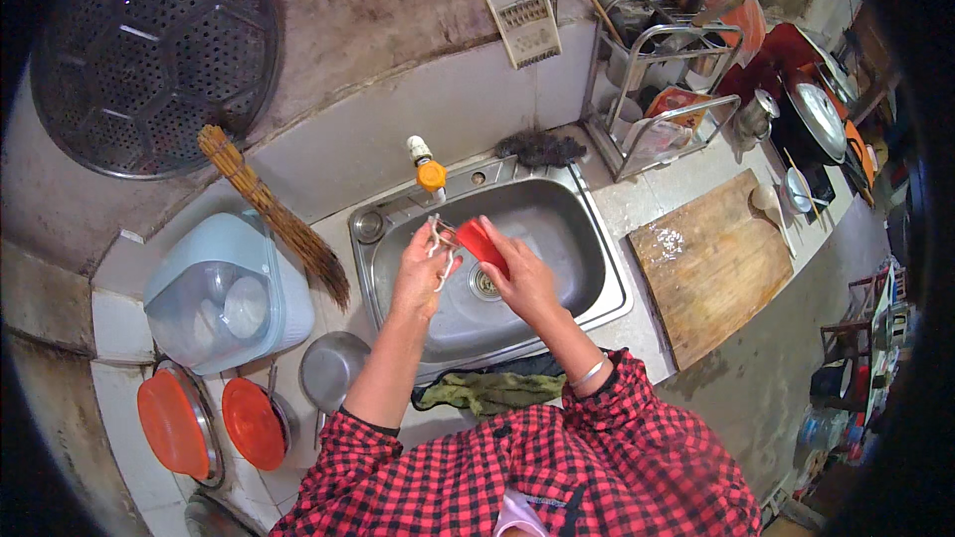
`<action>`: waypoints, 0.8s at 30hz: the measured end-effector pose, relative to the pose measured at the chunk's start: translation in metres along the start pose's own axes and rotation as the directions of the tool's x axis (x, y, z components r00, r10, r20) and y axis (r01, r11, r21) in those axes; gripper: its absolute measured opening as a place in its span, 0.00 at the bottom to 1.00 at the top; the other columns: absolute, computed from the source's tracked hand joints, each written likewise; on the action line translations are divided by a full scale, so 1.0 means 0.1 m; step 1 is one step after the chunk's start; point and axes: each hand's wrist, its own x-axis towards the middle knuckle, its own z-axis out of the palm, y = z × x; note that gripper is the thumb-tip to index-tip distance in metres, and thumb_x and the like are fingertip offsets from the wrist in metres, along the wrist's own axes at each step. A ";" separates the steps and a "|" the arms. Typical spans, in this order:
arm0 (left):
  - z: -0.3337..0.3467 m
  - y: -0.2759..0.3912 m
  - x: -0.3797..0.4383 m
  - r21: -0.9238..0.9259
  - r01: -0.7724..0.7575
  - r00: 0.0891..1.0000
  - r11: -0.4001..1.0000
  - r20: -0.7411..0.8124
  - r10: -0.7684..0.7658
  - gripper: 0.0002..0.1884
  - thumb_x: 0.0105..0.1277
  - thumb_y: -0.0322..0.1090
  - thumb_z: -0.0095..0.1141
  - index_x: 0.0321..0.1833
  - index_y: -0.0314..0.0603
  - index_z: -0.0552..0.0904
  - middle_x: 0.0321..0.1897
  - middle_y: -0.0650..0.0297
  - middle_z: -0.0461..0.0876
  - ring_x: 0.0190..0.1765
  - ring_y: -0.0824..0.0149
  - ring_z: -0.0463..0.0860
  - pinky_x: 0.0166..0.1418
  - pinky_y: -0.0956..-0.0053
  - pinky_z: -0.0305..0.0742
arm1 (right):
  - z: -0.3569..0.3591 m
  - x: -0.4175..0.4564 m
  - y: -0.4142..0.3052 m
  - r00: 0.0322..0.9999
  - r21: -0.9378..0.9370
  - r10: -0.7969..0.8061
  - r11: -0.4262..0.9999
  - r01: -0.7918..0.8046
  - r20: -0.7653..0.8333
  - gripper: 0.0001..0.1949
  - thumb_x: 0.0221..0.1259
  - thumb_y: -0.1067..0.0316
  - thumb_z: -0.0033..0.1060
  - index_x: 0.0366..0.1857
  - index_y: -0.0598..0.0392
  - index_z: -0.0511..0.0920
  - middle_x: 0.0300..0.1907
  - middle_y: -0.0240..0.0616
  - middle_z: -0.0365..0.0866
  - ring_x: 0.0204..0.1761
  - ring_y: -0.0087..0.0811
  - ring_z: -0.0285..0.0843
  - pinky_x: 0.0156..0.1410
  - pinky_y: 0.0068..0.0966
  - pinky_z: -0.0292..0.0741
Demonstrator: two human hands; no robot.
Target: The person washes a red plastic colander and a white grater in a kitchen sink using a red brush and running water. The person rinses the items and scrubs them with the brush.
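Over the stainless steel sink (548,231), both hands are raised in front of the yellow-handled tap (431,176). My left hand (419,276) holds a thin white looped thing (442,283), perhaps a cord; its exact kind is unclear. In my right hand (522,276) is a flat red object (477,240), gripped between thumb and fingers, its far end close to the fingertips of my left hand. What the red object is cannot be told. The sink's drain (485,283) shows between the hands.
Right of the sink lies a wet wooden cutting board (712,268), with a metal rack (656,89) behind it. A lidded blue dish box (224,291), a straw brush (276,216), a metal pan (332,369) and red baskets (254,425) stand left. A green cloth (500,391) lies along the front edge.
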 end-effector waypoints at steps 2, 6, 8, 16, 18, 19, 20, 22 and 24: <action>0.08 -0.13 -0.05 0.023 -0.006 1.000 1.000 0.028 0.005 0.31 0.61 0.16 0.45 0.70 0.39 0.62 0.55 0.60 0.75 0.58 0.67 0.77 0.57 0.70 0.78 | 0.00 0.06 -0.05 0.998 0.003 -0.067 0.998 0.067 0.012 0.32 0.57 0.61 0.63 0.68 0.30 0.64 0.34 0.39 0.77 0.32 0.44 0.81 0.35 0.40 0.78; 0.05 -0.28 -0.07 0.103 -0.033 0.999 0.994 -0.028 0.037 0.29 0.66 0.18 0.46 0.70 0.41 0.63 0.55 0.61 0.74 0.57 0.67 0.77 0.57 0.70 0.78 | -0.10 0.05 -0.09 0.992 -0.120 -0.027 0.992 0.042 0.127 0.32 0.58 0.61 0.62 0.68 0.30 0.64 0.34 0.40 0.77 0.30 0.45 0.81 0.33 0.41 0.78; 0.02 -0.34 -0.08 0.089 -0.049 0.999 0.995 -0.010 0.050 0.28 0.66 0.18 0.46 0.71 0.43 0.63 0.55 0.62 0.74 0.56 0.67 0.77 0.57 0.70 0.77 | -0.17 0.00 -0.08 0.967 -0.229 0.061 0.973 -0.003 0.247 0.32 0.58 0.61 0.61 0.69 0.31 0.63 0.34 0.41 0.77 0.29 0.46 0.81 0.33 0.42 0.78; 0.03 -0.38 -0.09 0.028 -0.162 0.987 0.986 0.001 0.162 0.31 0.64 0.15 0.41 0.72 0.44 0.61 0.54 0.62 0.74 0.56 0.71 0.75 0.58 0.75 0.72 | -0.04 -0.10 -0.08 0.980 -0.038 0.064 0.998 -0.058 0.189 0.33 0.58 0.60 0.60 0.70 0.38 0.62 0.37 0.47 0.81 0.33 0.50 0.82 0.36 0.44 0.79; 0.03 -0.33 -0.07 0.012 -0.202 0.979 0.979 0.000 0.202 0.33 0.61 0.13 0.39 0.72 0.44 0.61 0.56 0.63 0.74 0.57 0.71 0.75 0.59 0.76 0.71 | 0.02 -0.14 -0.09 0.915 0.072 0.099 0.988 -0.137 0.391 0.34 0.59 0.58 0.59 0.71 0.42 0.59 0.43 0.52 0.82 0.40 0.53 0.82 0.44 0.43 0.79; 0.03 -0.31 -0.06 0.016 -0.212 0.977 0.977 -0.014 0.212 0.34 0.60 0.12 0.38 0.72 0.44 0.61 0.56 0.63 0.74 0.58 0.70 0.74 0.60 0.76 0.70 | 0.04 -0.14 -0.09 0.960 0.178 0.074 0.976 -0.125 0.271 0.34 0.59 0.57 0.58 0.72 0.42 0.59 0.44 0.53 0.81 0.42 0.52 0.82 0.46 0.42 0.78; 0.03 -0.30 -0.05 0.026 -0.197 0.979 0.980 -0.047 0.198 0.35 0.58 0.11 0.38 0.72 0.44 0.62 0.57 0.63 0.74 0.59 0.70 0.74 0.60 0.76 0.69 | 0.06 -0.16 -0.09 0.976 0.258 0.081 0.957 -0.133 0.204 0.34 0.60 0.57 0.58 0.72 0.42 0.58 0.45 0.53 0.81 0.43 0.52 0.81 0.47 0.41 0.78; 0.06 -0.31 -0.07 0.100 -0.194 0.979 0.976 -0.047 0.200 0.35 0.58 0.11 0.38 0.72 0.43 0.63 0.60 0.63 0.73 0.61 0.70 0.73 0.61 0.76 0.68 | 0.09 -0.13 -0.07 0.991 0.408 0.124 0.903 -0.135 0.053 0.34 0.61 0.56 0.58 0.72 0.42 0.57 0.47 0.53 0.80 0.47 0.50 0.81 0.51 0.39 0.77; 0.11 -0.35 -0.12 0.255 -0.233 0.966 0.939 -0.047 0.252 0.33 0.58 0.11 0.39 0.70 0.40 0.66 0.63 0.62 0.71 0.65 0.70 0.70 0.63 0.73 0.67 | 0.11 -0.05 -0.06 0.999 0.333 -0.040 0.942 0.044 -0.021 0.34 0.62 0.56 0.57 0.72 0.42 0.57 0.48 0.53 0.80 0.47 0.51 0.80 0.50 0.39 0.77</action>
